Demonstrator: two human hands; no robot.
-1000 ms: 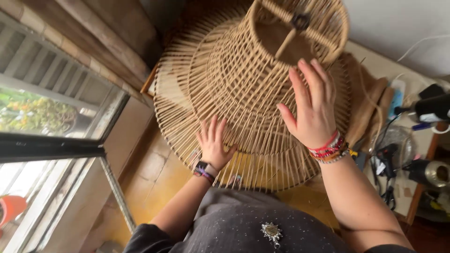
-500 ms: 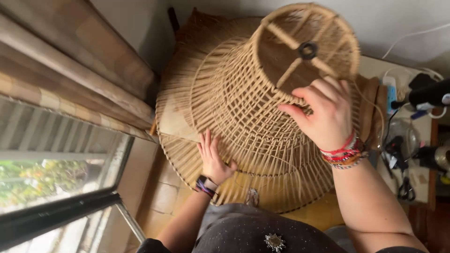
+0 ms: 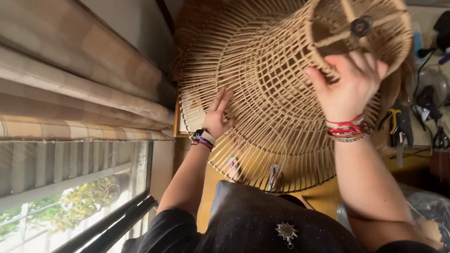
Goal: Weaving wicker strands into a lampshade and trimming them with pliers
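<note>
A large woven rattan lampshade (image 3: 272, 89) with a wide flared skirt and a narrower cylindrical top fills the upper middle of the head view. My right hand (image 3: 349, 82) grips the rim of the narrow top, next to its cross bars and dark centre ring (image 3: 362, 26). My left hand (image 3: 218, 117) lies flat against the lower left part of the flared skirt, fingers together and pointing up. Red and beaded bracelets circle my right wrist; a watch and a band sit on the left wrist.
A window with slatted shutters (image 3: 61, 173) and a striped fabric blind (image 3: 79, 89) takes up the left. On the right a cluttered table holds pliers (image 3: 398, 124), scissors (image 3: 439, 138) and cables. My dark top with a star-shaped brooch (image 3: 286, 232) is at the bottom.
The view has moved closer to the lampshade. My right hand went from lying spread on the shade's side to gripping the top rim. The left hand stays on the skirt.
</note>
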